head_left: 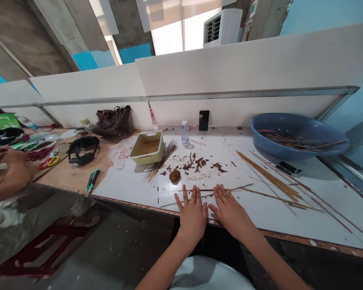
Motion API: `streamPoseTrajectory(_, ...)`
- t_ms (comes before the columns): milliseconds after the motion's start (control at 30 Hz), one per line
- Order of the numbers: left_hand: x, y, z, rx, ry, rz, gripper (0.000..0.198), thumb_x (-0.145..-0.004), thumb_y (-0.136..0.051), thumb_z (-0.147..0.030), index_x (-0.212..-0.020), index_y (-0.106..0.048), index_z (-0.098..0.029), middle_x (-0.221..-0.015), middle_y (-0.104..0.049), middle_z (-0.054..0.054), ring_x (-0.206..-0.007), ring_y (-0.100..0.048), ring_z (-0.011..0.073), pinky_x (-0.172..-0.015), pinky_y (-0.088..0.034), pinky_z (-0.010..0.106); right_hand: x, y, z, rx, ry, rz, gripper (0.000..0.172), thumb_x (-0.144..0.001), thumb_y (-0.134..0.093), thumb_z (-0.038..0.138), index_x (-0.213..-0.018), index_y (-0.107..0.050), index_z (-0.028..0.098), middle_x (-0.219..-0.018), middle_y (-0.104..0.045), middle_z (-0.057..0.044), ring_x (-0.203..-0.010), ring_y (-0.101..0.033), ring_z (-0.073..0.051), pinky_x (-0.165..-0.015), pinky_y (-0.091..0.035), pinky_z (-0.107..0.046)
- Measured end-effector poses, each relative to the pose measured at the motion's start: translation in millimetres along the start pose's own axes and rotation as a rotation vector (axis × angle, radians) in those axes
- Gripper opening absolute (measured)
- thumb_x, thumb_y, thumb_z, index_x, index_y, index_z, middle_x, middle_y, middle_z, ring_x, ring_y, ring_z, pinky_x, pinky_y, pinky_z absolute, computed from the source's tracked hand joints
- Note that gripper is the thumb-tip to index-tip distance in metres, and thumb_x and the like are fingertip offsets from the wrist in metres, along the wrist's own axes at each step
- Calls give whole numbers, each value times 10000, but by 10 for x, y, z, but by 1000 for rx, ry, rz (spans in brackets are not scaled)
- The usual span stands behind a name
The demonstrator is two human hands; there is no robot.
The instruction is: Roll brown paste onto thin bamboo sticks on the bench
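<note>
Head view: our L hand [192,215] and R hand [230,209] lie flat, palms down, fingers spread wide, on a white sheet [130,193] near the table's front edge. Neither hand clearly grips anything. Fingertips [186,193] sit at a few long thin brown sticks [226,190] running across the sheet; can't tell if they're pressing them.

Just right of R hand, a loose spread of thin wooden skewers [269,179] fans toward a blue plastic basin [299,133], which holds more sticks [290,140] w/ ends poking past the rim. Risks as we see them: sticks are thin + loose, so a sideways push from either hand could roll them or scatter the spread. Long ends could also catch a forearm and flick off the table.

Brown crumbs [196,163] and a brown lump [174,175] sit just above our fingers; a careless reach could smear them. Upright cream tray [147,147] of brown liquid has a sheaf of sticks [162,161] right beside it; a knock could slop it onto the sheet. Small plastic bottle [185,133] stands behind, easy to tip. Far left, a co-worker's hand [16,171] is near red-handled scissors [48,162], well apart from ours.
</note>
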State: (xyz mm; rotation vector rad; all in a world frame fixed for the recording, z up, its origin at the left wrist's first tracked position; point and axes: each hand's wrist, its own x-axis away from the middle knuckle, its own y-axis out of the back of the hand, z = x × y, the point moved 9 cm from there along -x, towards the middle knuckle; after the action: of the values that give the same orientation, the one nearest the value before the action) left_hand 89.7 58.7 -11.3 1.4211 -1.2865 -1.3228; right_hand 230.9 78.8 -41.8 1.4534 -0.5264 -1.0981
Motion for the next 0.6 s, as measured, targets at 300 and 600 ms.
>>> streamPoseTrajectory(300, -200, 54, 1, -17, -8, 26, 627, -1155, -441, -460, -1733, -451, -216, -1775, -458, 88, -1746, -154, 408, -1371, -196, 775, -199, 29, -44, -21, -28, 52, 884, -1170, -259, 655, -1717, -393, -27, -1709, -460, -313, -1644, -432, -391, -1339, -398, -604)
streamPoseTrajectory(600, 49, 147, -52, -75, -84, 10, 633, -1158, -439, -473, -1735, -446, -212, -1805, -412, 103, -1739, -192, 406, -1362, -275, 745, 114, 390, -122, -17, -49, -36, 805, -1189, -331, 578, -1799, -203, 69, -1799, -366, -221, -1693, -350, -329, -1352, -382, -569)
